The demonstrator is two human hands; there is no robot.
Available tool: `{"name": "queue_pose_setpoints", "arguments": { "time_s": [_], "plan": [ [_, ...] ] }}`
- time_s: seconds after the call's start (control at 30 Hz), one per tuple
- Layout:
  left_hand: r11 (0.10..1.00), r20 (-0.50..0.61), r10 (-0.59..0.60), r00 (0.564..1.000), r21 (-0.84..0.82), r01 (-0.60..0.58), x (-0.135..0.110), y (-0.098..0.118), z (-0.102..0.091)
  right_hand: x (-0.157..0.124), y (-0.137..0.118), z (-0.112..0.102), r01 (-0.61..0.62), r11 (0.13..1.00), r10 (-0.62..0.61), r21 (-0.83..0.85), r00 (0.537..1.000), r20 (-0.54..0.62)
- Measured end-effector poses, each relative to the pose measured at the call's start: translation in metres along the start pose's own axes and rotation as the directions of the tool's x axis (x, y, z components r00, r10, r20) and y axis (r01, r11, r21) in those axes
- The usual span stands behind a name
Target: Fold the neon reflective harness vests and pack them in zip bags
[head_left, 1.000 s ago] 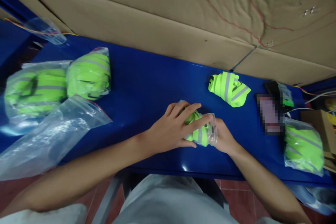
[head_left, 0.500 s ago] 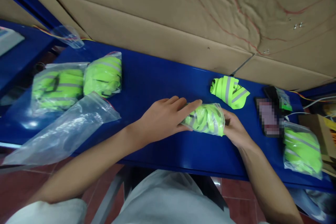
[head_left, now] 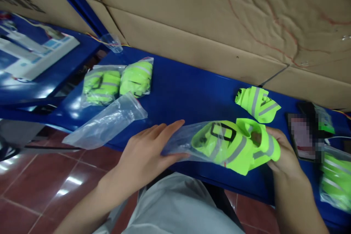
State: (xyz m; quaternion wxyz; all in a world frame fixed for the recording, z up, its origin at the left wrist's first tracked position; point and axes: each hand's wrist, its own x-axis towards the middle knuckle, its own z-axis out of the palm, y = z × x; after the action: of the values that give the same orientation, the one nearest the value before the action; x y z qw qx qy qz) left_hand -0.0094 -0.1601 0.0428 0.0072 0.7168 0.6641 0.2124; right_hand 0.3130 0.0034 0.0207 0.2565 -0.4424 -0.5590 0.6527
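Note:
Near the table's front edge, a neon-yellow reflective strap [head_left: 241, 150] with grey stripes and a black buckle lies bundled, its left part inside a clear plastic bag [head_left: 181, 139]. My left hand [head_left: 148, 153] holds the bag's left end, thumb below and fingers above. From the right, my right hand [head_left: 285, 150] grips the strap's loose end outside the bag; some of its fingers are hidden behind the strap. Beyond the right hand a second rolled reflective strap [head_left: 257, 104] lies unbagged. An unfilled clear zip bag [head_left: 106, 120] is left of my left hand.
Two bagged straps, one bag [head_left: 101, 86] beside another bag [head_left: 137, 76], sit at the back left by a clear cup [head_left: 112, 42]. To the right are a phone [head_left: 301, 137] and another bagged strap [head_left: 336, 179]. Cardboard [head_left: 192, 18] walls the back; a power strip [head_left: 44, 56] lies far left.
The strap bundle, earlier compact inside the bag between both hands, now sticks out of the bag's right end. My hands are farther apart. The view has swung left.

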Motion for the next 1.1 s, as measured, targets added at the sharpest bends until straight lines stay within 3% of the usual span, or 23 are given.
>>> {"name": "queue_pose_setpoints", "arguments": {
  "time_s": [0.13, 0.23, 0.33, 0.47, 0.5, 0.53, 0.57, 0.63, 0.67, 0.7, 0.73, 0.8, 0.83, 0.9, 0.97, 1.0, 1.1],
  "plan": [
    [0.986, 0.056, -0.137, 0.989, -0.090, 0.141, -0.013, -0.013, 0.002, 0.007, 0.006, 0.001, -0.005, 0.998, 0.012, 0.069, 0.996, -0.093],
    [0.985, 0.078, -0.171, 0.982, -0.022, 0.173, -0.021, -0.026, 0.004, 0.023, 0.003, -0.012, 0.204, 0.969, -0.144, 0.141, 0.926, -0.348],
    [0.949, -0.013, -0.309, 0.951, 0.062, 0.310, -0.027, -0.034, 0.006, 0.041, -0.003, -0.025, 0.407, 0.911, -0.336, 0.063, 0.822, -0.459],
    [0.904, -0.166, -0.365, 0.916, 0.172, 0.391, -0.028, -0.025, 0.020, 0.045, 0.000, -0.019, 0.387, 0.919, -0.376, -0.069, 0.816, -0.439],
    [0.903, -0.173, -0.351, 0.920, 0.197, 0.381, -0.028, -0.021, 0.025, 0.042, 0.003, -0.014, 0.405, 0.906, -0.412, -0.120, 0.787, -0.459],
    [0.903, -0.177, -0.336, 0.925, 0.217, 0.370, -0.028, -0.016, 0.030, 0.038, 0.005, -0.008, 0.432, 0.876, -0.479, -0.213, 0.735, -0.479],
    [0.904, -0.186, -0.320, 0.929, 0.235, 0.358, -0.028, -0.012, 0.034, 0.033, 0.007, -0.003, 0.457, 0.817, -0.576, -0.350, 0.651, -0.494],
    [0.907, -0.222, -0.275, 0.936, 0.262, 0.329, -0.027, -0.005, 0.037, 0.022, 0.009, 0.007, 0.450, 0.620, -0.779, -0.643, 0.452, -0.435],
    [0.912, -0.238, -0.253, 0.938, 0.265, 0.313, -0.027, -0.004, 0.034, 0.017, 0.009, 0.011, 0.427, 0.508, -0.849, -0.748, 0.394, -0.352],
    [0.917, -0.252, -0.236, 0.939, 0.261, 0.301, -0.026, -0.005, 0.029, 0.014, 0.010, 0.016, 0.416, 0.409, -0.888, -0.812, 0.386, -0.249],
    [0.921, -0.267, -0.225, 0.937, 0.255, 0.294, -0.024, -0.007, 0.022, 0.011, 0.010, 0.020, 0.433, 0.324, -0.903, -0.841, 0.407, -0.138],
    [0.909, -0.304, -0.254, 0.918, 0.248, 0.334, -0.019, -0.015, 0.002, 0.009, 0.013, 0.030, 0.518, 0.193, -0.854, -0.833, 0.507, 0.117],
    [0.885, -0.344, -0.288, 0.894, 0.261, 0.386, -0.016, -0.021, -0.009, 0.010, 0.015, 0.034, 0.564, 0.150, -0.791, -0.812, 0.561, 0.244],
    [0.793, -0.422, -0.432, 0.797, 0.244, 0.558, -0.013, -0.034, -0.025, 0.014, 0.021, 0.041, 0.621, 0.093, -0.649, -0.778, 0.631, 0.426],
    [0.713, -0.416, -0.559, 0.717, 0.201, 0.672, -0.014, -0.048, -0.032, 0.020, 0.027, 0.041, 0.606, 0.057, -0.556, -0.794, 0.679, 0.478],
    [0.692, -0.374, -0.608, 0.700, 0.183, 0.698, -0.017, -0.055, -0.031, 0.023, 0.029, 0.039, 0.582, 0.041, -0.534, -0.812, 0.700, 0.474],
    [0.714, -0.233, -0.654, 0.720, 0.123, 0.689, -0.023, -0.071, -0.024, 0.028, 0.032, 0.031, 0.503, -0.007, -0.516, -0.864, 0.739, 0.434]
  ]
}}
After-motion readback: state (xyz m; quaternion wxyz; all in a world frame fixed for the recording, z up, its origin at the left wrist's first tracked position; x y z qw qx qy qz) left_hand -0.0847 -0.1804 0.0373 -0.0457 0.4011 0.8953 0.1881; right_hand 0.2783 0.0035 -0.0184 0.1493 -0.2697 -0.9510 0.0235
